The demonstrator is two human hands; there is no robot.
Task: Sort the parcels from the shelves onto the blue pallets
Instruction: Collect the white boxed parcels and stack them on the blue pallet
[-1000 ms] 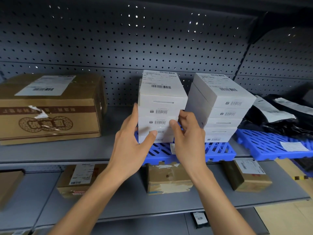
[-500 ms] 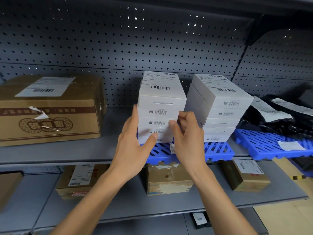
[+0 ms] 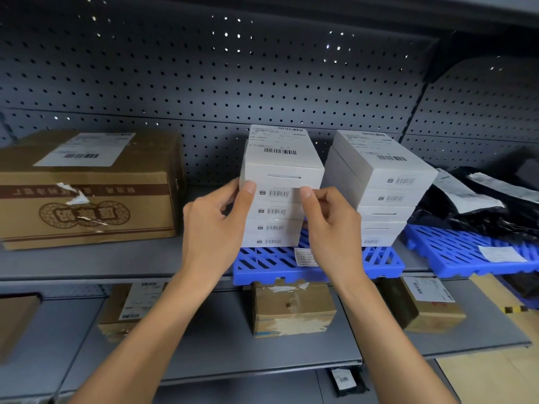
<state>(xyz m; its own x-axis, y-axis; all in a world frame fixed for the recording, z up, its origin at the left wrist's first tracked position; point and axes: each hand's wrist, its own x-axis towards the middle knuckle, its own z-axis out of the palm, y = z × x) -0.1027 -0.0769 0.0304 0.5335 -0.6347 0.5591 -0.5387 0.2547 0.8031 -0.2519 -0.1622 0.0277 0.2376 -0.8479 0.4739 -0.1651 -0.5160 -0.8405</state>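
A stack of several white boxes (image 3: pixel 281 167) with barcode labels stands on the left part of a blue pallet (image 3: pixel 271 265) on the middle shelf. My left hand (image 3: pixel 214 225) grips the stack's left side, thumb on the front of the second box from the top. My right hand (image 3: pixel 331 225) pinches the same box on its right front, fingers curled. A second stack of white boxes (image 3: pixel 385 176) stands just to the right on the same pallet, turned at a slight angle.
A large brown carton (image 3: pixel 87 193) sits on the shelf to the left. Black poly bags (image 3: pixel 478 205) lie on another blue pallet (image 3: pixel 455 252) at right. Brown parcels (image 3: pixel 291 310) stand on the lower shelf (image 3: pixel 221 345). A perforated back panel closes the shelf behind.
Both hands have slid up from the bottom boxes of the left stack to its upper boxes. The thumbs now sit on the second box's front.
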